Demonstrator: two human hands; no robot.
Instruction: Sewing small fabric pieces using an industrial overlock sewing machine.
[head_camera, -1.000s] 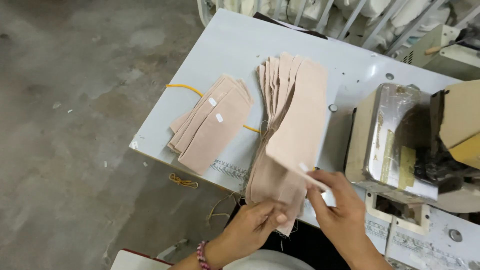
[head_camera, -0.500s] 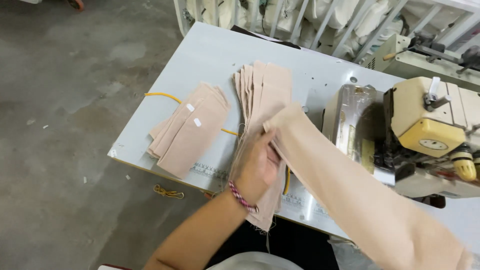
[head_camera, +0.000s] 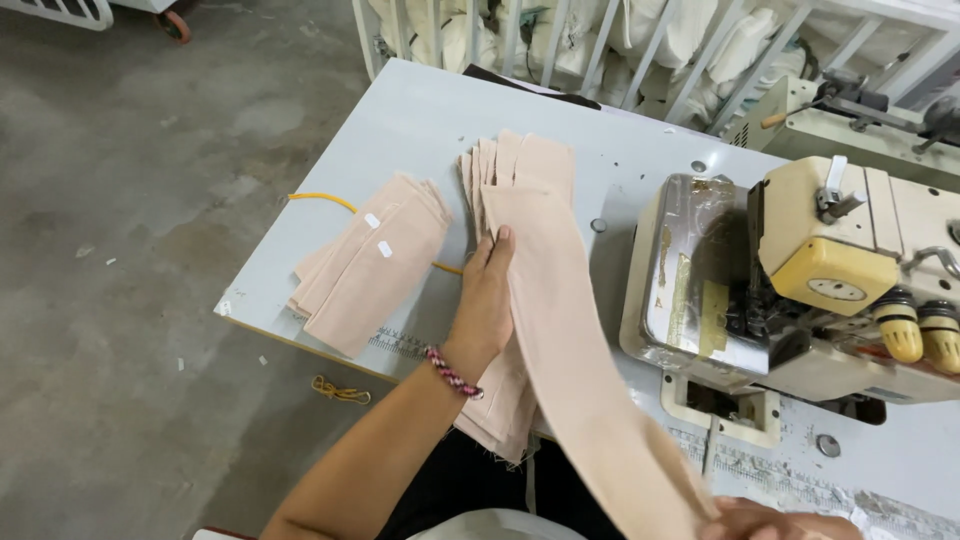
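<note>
Grey table over concrete floor, sewing machine at our right. Left hand lies flat, fingers spread, on fanned stack of beige strips, likely pinning it so top piece lifts clean. Right hand at bottom edge grips near end of one long strip, raised off stack toward machine. Second pile lies apart at left, by yellow cord.
</note>
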